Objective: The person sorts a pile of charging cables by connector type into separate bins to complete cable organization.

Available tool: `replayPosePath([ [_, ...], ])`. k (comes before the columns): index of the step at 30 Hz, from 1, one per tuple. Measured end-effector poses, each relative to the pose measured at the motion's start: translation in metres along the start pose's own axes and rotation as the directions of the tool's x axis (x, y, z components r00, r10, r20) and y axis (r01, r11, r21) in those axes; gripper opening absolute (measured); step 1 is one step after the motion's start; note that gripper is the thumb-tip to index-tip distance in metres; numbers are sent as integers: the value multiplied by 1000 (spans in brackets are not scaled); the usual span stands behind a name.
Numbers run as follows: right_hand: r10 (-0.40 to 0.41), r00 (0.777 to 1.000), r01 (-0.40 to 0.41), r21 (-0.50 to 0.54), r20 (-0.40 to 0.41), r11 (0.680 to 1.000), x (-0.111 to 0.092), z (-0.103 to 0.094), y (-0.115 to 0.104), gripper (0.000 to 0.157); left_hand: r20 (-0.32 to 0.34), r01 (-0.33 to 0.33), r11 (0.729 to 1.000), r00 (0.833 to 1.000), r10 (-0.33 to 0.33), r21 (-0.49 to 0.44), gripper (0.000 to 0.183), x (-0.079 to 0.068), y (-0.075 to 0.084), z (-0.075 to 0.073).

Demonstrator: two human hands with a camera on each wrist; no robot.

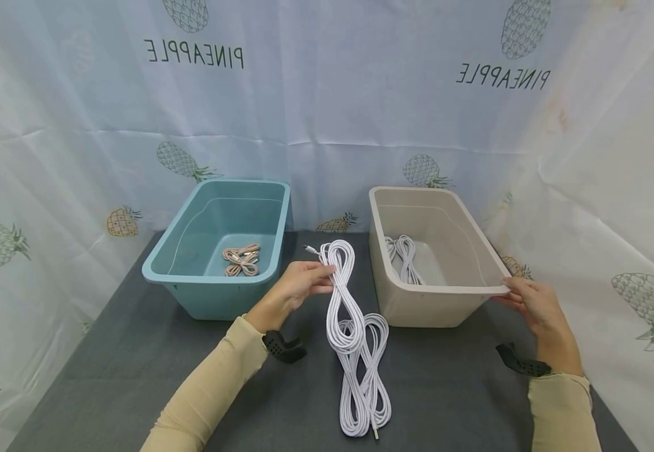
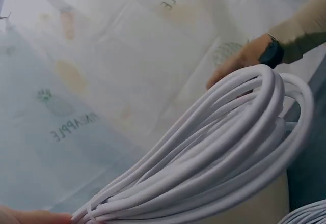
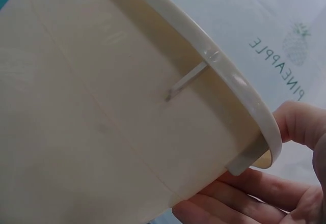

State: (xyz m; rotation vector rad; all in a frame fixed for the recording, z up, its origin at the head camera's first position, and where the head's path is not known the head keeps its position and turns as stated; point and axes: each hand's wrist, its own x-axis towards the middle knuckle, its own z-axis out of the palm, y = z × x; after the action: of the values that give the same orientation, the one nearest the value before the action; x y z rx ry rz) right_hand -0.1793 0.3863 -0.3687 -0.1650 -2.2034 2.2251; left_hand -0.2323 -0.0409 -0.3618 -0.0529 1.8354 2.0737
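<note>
Evidently, your left grip (image 1: 299, 285) pinches a white cable (image 1: 340, 285) by its tied waist, clear of the table (image 1: 106, 389), lower loop overlapping a second coil (image 1: 347, 402) in the head view. Your right grip (image 1: 536, 307) holds the tan bin (image 1: 428, 307) at its near right corner. Cable looks light, supple, hardly fragile; slack loops may sag or splay. Best hold: that waist, strands bunched together.

In the left wrist view, the bottom edge leaves us a sliver of the left hand (image 2: 35, 217); the right wrist view crops the right hand (image 3: 277, 186). From the head, we lose part of the lower cable bundle (image 1: 355, 402) beneath the upper cable bundle (image 1: 338, 301), and the beige bin (image 1: 423, 309) hides some white cables (image 1: 407, 256) inside. We find the upper plug (image 1: 311, 250) too small to identify.
</note>
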Motion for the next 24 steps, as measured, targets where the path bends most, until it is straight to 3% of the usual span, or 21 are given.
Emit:
replayPosePath([
  [13,17,989,-26,60,144,998,5,-11,-3,31,46,-37,995,998,41,-95,35,18,39,24],
  [24,25,993,-26,5,118,1000,7,-5,-5,31,55,-42,992,997,48,-116,35,41,61,50],
])
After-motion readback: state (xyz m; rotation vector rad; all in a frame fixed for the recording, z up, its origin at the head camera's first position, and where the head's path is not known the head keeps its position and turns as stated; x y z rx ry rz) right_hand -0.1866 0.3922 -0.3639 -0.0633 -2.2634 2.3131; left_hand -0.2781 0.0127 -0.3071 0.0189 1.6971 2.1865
